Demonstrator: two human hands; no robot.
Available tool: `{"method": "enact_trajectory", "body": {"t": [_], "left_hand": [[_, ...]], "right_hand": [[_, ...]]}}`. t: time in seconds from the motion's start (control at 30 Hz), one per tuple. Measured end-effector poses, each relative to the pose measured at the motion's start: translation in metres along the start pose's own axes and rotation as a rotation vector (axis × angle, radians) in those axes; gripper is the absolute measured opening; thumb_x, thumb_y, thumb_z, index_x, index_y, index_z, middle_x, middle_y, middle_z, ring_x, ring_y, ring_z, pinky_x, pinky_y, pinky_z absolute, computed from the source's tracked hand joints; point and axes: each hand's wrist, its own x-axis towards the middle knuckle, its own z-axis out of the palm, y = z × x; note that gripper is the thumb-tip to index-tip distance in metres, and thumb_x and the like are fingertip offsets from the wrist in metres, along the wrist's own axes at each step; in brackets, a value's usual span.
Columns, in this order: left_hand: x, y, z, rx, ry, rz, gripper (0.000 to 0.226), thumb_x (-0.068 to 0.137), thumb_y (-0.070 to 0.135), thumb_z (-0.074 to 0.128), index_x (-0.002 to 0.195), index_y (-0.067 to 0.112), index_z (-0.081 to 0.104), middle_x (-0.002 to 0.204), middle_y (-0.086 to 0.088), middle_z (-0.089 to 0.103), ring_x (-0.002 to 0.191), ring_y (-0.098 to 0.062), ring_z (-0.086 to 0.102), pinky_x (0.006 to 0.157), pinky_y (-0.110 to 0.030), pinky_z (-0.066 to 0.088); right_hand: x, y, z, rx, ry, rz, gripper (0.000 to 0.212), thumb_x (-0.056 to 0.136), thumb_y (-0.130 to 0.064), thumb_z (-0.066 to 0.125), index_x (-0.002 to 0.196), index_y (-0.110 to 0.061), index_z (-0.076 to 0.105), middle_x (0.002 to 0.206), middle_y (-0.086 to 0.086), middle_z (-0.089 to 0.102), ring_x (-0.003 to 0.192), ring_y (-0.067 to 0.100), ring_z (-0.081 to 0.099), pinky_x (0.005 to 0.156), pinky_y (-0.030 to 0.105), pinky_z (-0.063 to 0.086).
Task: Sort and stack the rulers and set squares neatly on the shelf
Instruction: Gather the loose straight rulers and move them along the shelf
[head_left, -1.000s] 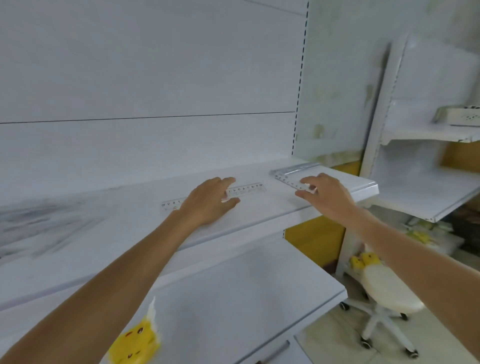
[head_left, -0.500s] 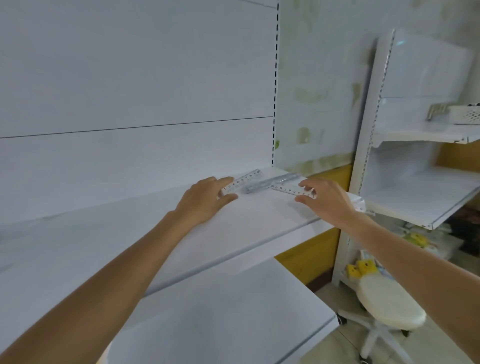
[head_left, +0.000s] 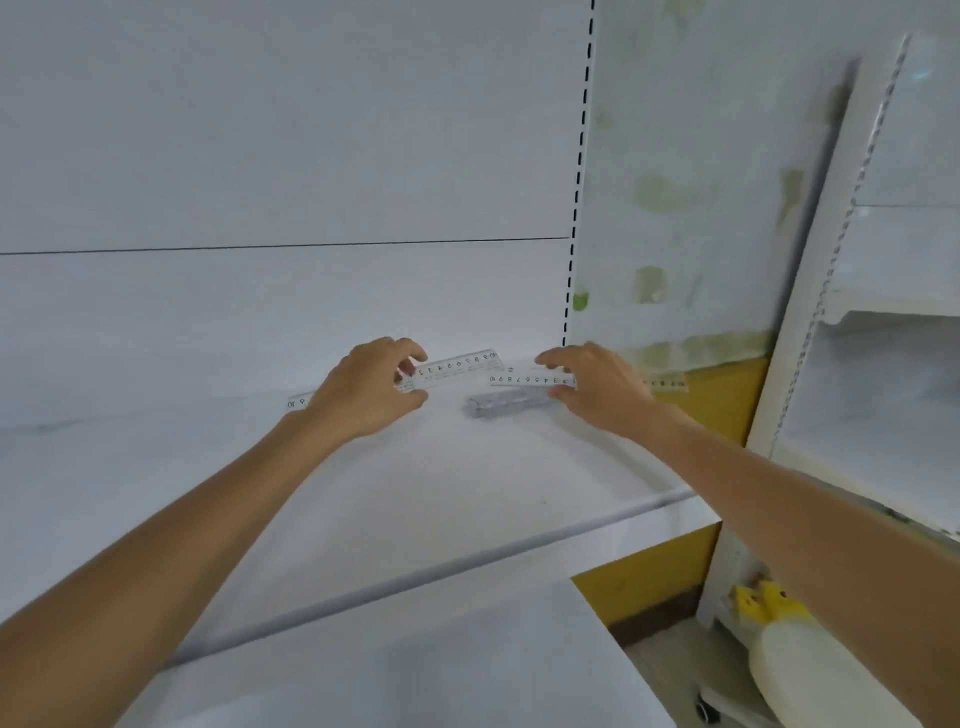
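Two clear plastic rulers sit near the back of the white shelf (head_left: 467, 483). My left hand (head_left: 371, 387) grips the left ruler (head_left: 457, 366) between curled fingers and thumb; its far end points up and right, its near end (head_left: 297, 402) shows left of the wrist. My right hand (head_left: 597, 384) pinches the right ruler (head_left: 524, 378), which runs level under the fingers and out past the shelf's right end (head_left: 667, 383). A small stack of clear pieces (head_left: 506, 404) lies on the shelf between my hands.
A slotted upright (head_left: 576, 208) ends the back panel at the right. A lower white shelf (head_left: 415, 649) juts out below. A second white shelving unit (head_left: 883, 364) stands to the right, with a white stool (head_left: 821, 675) and yellow items (head_left: 758, 600) on the floor.
The view has shifted closer and to the right. Both hands have moved toward the back of the shelf, and each has lifted and turned its ruler; the left fingers have curled round theirs.
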Motion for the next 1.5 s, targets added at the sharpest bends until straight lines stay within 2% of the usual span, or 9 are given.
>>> {"method": "enact_trajectory", "body": {"t": [0.17, 0.33, 0.5, 0.67, 0.8, 0.9, 1.03, 1.13, 1.5], "left_hand": [[-0.003, 0.006, 0.008, -0.068, 0.003, -0.092, 0.032, 0.076, 0.027, 0.074, 0.105, 0.02, 0.062, 0.096, 0.004, 0.061, 0.082, -0.013, 0.059, 0.078, -0.028, 0.047], [-0.015, 0.015, 0.017, -0.069, 0.078, -0.183, 0.033, 0.075, 0.032, 0.075, 0.104, 0.022, 0.064, 0.093, 0.007, 0.061, 0.08, -0.009, 0.06, 0.071, -0.019, 0.043], [-0.023, 0.03, 0.025, -0.035, 0.095, -0.258, 0.033, 0.074, 0.032, 0.075, 0.103, 0.021, 0.065, 0.093, 0.005, 0.062, 0.079, -0.01, 0.06, 0.076, -0.024, 0.046], [-0.024, 0.043, 0.032, 0.007, 0.124, -0.292, 0.034, 0.075, 0.034, 0.074, 0.105, 0.022, 0.065, 0.094, 0.007, 0.06, 0.082, -0.01, 0.059, 0.076, -0.025, 0.045], [-0.019, 0.053, 0.032, 0.068, 0.118, -0.293, 0.035, 0.077, 0.033, 0.072, 0.11, 0.022, 0.064, 0.096, 0.007, 0.059, 0.085, -0.011, 0.058, 0.084, -0.033, 0.048], [-0.008, 0.058, 0.03, 0.109, 0.12, -0.28, 0.035, 0.078, 0.034, 0.071, 0.111, 0.022, 0.065, 0.096, 0.005, 0.056, 0.085, -0.012, 0.058, 0.084, -0.033, 0.048], [0.013, 0.065, 0.037, 0.094, 0.123, -0.269, 0.036, 0.078, 0.032, 0.072, 0.112, 0.023, 0.064, 0.095, 0.003, 0.055, 0.085, -0.011, 0.057, 0.08, -0.026, 0.044], [0.031, 0.075, 0.056, 0.029, 0.109, -0.24, 0.034, 0.076, 0.029, 0.073, 0.109, 0.023, 0.065, 0.095, 0.004, 0.056, 0.082, -0.008, 0.056, 0.078, -0.022, 0.043], [0.081, 0.104, 0.11, -0.062, 0.02, -0.158, 0.029, 0.08, 0.027, 0.069, 0.108, 0.02, 0.065, 0.104, -0.002, 0.06, 0.089, -0.009, 0.056, 0.082, -0.02, 0.041]], "right_hand": [[0.027, 0.021, 0.0, 0.198, -0.111, -0.153, 0.031, 0.083, -0.02, 0.067, 0.114, -0.023, 0.065, 0.113, -0.004, 0.066, 0.098, 0.012, 0.06, 0.087, 0.026, 0.045], [0.037, 0.037, 0.014, 0.279, -0.191, -0.285, 0.032, 0.082, -0.018, 0.068, 0.113, -0.023, 0.066, 0.113, -0.005, 0.066, 0.089, 0.004, 0.055, 0.078, 0.015, 0.037], [0.041, 0.043, 0.027, 0.254, -0.226, -0.353, 0.033, 0.083, -0.02, 0.067, 0.115, -0.027, 0.064, 0.115, -0.004, 0.065, 0.102, 0.01, 0.057, 0.081, 0.017, 0.036], [0.044, 0.045, 0.038, 0.223, -0.195, -0.375, 0.032, 0.088, -0.022, 0.06, 0.119, -0.027, 0.062, 0.124, -0.003, 0.06, 0.117, 0.017, 0.049, 0.091, 0.025, 0.036], [0.038, 0.042, 0.038, 0.111, -0.206, -0.408, 0.04, 0.093, -0.022, 0.05, 0.133, -0.025, 0.049, 0.136, 0.0, 0.048, 0.125, 0.019, 0.038, 0.1, 0.032, 0.03], [0.027, 0.039, 0.026, 0.06, -0.187, -0.413, 0.047, 0.093, -0.024, 0.047, 0.139, -0.023, 0.038, 0.14, 0.002, 0.042, 0.127, 0.021, 0.035, 0.102, 0.034, 0.03], [-0.012, 0.042, 0.009, 0.128, -0.232, -0.375, 0.034, 0.092, -0.033, 0.045, 0.124, -0.021, 0.052, 0.127, 0.001, 0.052, 0.12, 0.022, 0.044, 0.099, 0.036, 0.038], [-0.038, 0.048, 0.007, 0.184, -0.283, -0.386, 0.032, 0.094, -0.029, 0.039, 0.108, -0.01, 0.061, 0.116, 0.005, 0.06, 0.112, 0.025, 0.048, 0.095, 0.041, 0.041], [-0.037, 0.051, 0.006, 0.321, -0.249, -0.359, 0.033, 0.092, -0.032, 0.046, 0.121, -0.022, 0.058, 0.129, -0.004, 0.055, 0.119, 0.017, 0.043, 0.103, 0.033, 0.034]]}}
